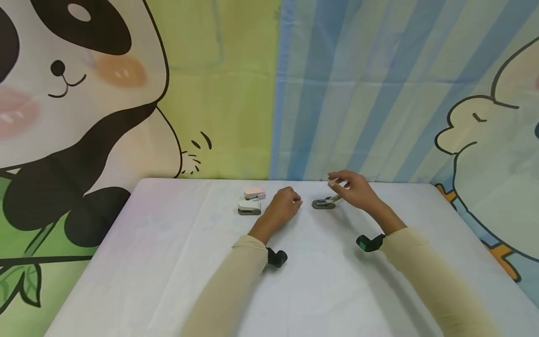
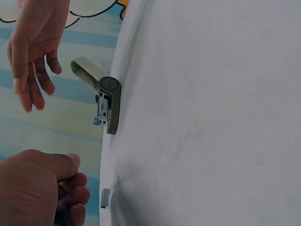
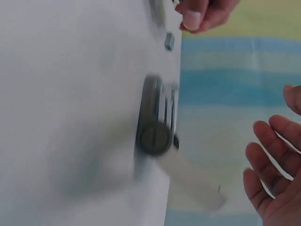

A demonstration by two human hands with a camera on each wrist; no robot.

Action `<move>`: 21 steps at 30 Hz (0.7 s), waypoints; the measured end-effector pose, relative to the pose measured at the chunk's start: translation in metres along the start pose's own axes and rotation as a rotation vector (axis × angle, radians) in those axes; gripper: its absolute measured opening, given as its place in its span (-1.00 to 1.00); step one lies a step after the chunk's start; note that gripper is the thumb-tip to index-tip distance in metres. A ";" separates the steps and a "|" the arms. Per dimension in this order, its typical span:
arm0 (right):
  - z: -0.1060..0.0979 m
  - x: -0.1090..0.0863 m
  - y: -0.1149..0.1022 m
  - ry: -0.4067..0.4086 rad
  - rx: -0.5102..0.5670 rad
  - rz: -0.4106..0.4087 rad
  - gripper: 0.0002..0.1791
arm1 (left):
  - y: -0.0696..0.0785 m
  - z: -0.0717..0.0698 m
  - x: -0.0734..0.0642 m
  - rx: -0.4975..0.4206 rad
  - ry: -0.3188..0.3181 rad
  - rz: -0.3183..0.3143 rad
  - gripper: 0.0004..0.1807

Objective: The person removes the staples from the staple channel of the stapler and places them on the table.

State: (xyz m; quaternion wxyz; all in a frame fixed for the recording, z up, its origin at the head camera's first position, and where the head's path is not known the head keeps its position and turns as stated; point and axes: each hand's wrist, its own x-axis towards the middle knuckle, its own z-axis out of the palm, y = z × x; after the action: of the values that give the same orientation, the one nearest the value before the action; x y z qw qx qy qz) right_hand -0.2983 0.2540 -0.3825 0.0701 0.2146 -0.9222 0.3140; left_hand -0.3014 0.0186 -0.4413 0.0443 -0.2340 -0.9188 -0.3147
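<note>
An opened stapler (image 1: 323, 203) stands on the white table, its pale top arm swung up from the dark grey-green base. In the left wrist view, this stapler (image 2: 109, 106) shows its metal staple tray bare. My right hand (image 1: 353, 189) hovers over the raised arm, fingers spread and apart from it, as the right wrist view of the hand (image 3: 277, 165) also shows. To the stapler's left is my left hand (image 1: 283, 206), fingers curled with the thumb against them and nothing visible in its grasp. A short strip of staples (image 2: 105, 198) lies close by those fingers.
Left of my left hand, a white stapler (image 1: 249, 207) sits in front of a pink stapler (image 1: 254, 194). Behind the table's (image 1: 168, 262) far edge hangs a printed cloth (image 1: 236, 93) with cartoon animals. Each wrist carries a small black camera (image 1: 277, 258).
</note>
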 end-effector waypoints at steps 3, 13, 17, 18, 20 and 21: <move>0.013 0.006 -0.015 0.003 0.053 -0.042 -0.56 | 0.000 -0.010 -0.003 0.022 0.032 0.041 -0.84; 0.070 0.032 -0.051 -0.038 0.227 0.052 -0.66 | -0.021 -0.053 -0.022 0.079 0.238 0.014 -0.86; 0.090 0.039 -0.058 -0.099 0.237 0.061 -0.68 | -0.032 -0.069 -0.032 0.076 0.251 -0.030 -0.85; 0.094 0.039 -0.061 -0.114 0.240 0.049 -0.68 | -0.035 -0.073 -0.035 0.071 0.248 -0.048 -0.84; 0.103 0.041 -0.065 -0.143 0.243 0.026 -0.67 | -0.041 -0.080 -0.041 0.069 0.246 -0.087 -0.83; 0.107 0.041 -0.068 -0.158 0.247 0.017 -0.67 | -0.046 -0.082 -0.044 0.072 0.250 -0.107 -0.82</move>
State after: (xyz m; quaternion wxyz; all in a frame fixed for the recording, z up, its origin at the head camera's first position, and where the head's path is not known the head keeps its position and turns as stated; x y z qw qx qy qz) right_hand -0.3048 0.1255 -0.4189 -0.0323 0.2378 -0.8809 0.4080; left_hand -0.2887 -0.0799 -0.4111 0.1501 -0.1419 -0.9280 -0.3100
